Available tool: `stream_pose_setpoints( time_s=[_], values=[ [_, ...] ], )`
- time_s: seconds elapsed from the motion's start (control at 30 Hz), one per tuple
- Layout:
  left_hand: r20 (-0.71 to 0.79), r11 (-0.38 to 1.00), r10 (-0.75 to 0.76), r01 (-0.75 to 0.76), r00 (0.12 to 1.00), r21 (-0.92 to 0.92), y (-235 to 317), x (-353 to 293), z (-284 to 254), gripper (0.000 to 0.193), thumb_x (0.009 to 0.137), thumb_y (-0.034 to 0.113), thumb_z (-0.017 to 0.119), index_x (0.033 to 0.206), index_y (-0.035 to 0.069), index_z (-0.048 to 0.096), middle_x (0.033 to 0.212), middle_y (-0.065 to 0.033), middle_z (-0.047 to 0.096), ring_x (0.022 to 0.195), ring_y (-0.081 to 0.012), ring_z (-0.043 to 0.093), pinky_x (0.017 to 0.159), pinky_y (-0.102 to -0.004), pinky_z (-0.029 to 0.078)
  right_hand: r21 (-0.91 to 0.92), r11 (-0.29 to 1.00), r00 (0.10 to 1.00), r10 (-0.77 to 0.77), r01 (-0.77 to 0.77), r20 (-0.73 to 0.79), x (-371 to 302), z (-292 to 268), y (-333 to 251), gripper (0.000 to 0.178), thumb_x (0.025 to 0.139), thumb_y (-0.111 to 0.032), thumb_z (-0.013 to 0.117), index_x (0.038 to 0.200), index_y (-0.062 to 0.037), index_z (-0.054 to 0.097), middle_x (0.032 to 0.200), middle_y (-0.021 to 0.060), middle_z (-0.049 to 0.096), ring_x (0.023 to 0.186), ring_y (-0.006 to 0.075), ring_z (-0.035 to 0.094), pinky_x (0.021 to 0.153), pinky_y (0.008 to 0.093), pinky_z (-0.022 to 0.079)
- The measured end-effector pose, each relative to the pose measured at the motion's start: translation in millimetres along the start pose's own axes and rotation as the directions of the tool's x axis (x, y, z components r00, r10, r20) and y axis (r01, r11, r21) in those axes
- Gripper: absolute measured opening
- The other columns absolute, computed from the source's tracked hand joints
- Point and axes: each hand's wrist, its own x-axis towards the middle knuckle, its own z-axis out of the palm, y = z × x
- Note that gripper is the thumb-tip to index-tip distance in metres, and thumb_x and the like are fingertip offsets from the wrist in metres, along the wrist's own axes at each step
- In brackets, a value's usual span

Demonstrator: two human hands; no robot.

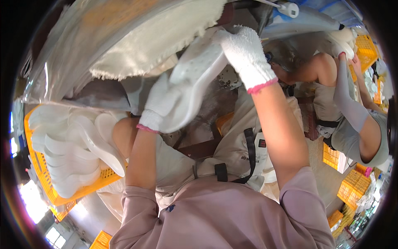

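A long white shoe sole [198, 76] is held up in front of my chest, slanting from lower left to upper right and a little blurred. My left hand [156, 108], in a white knit glove with a pink cuff, grips its near end. At the far end my right hand [245, 52], gloved the same way, is closed on it; the fingertips there are partly hidden. Just beyond the sole is a thick cream cloth pad with a frayed edge [166, 41], under a sheet of clear plastic [78, 45].
On my left, a yellow crate [39, 166] is heaped with white soles [70, 145]. A co-worker [356, 120] sits at the right, hands raised to white pieces [344, 43]. More yellow crates [354, 189] stand on the floor there. A white rod-like fitting [289, 9] juts in at the top.
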Motion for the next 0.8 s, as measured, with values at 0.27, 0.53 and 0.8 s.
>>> stream_pose_setpoints(
  time_s=[0.27, 0.53, 0.8],
  values=[
    [-0.076, 0.862, 0.086, -0.112, 0.993, -0.495, 11.2, 49.0, 84.0, 0.043, 0.098, 0.032, 0.079, 0.121, -0.005, 0.076, 0.107, -0.0115, 0.079, 0.092, -0.022, 0.077, 0.079, -0.0342, 0.062, -0.564, 0.572, 0.801, -0.477, 0.595, 0.361, -113.7, -39.6, -26.7, 0.085, 0.077, -0.029, 0.087, 0.154, -0.0092, 0.056, 0.151, 0.0224, 0.06, 0.149, 0.0443, 0.05, 0.122, 0.0635, 0.038],
    [0.198, -0.092, -0.11, 0.189, 0.974, -0.978, 2.2, -16.5, 44.1, 0.048, 0.112, 0.047, 0.053, 0.134, 0.007, 0.066, 0.121, -0.0146, 0.074, 0.108, -0.0291, 0.072, 0.097, -0.0442, 0.06, -0.473, 0.408, 0.624, -0.556, 0.781, 0.55, -173.0, 9.1, 1.9, 0.047, 0.09, -0.021, 0.077, 0.135, -0.008, 0.07, 0.118, 0.0103, 0.076, 0.089, 0.0265, 0.078, 0.07, 0.0374, 0.06],
    [-0.109, 0.561, -0.052, -0.061, 0.993, -0.826, -48.6, 54.4, 23.5, 0.042, 0.111, 0.038, 0.049, 0.13, 0.005, 0.066, 0.121, -0.0137, 0.072, 0.112, -0.0306, 0.068, 0.099, -0.0394, 0.055, -0.434, 0.571, 0.709, -0.639, 0.697, 0.298, -133.5, 52.3, -30.9, 0.035, 0.094, -0.017, 0.073, 0.129, -0.0136, 0.073, 0.09, 0.0115, 0.074, 0.072, 0.031, 0.073, 0.061, 0.0424, 0.058]
  ],
)
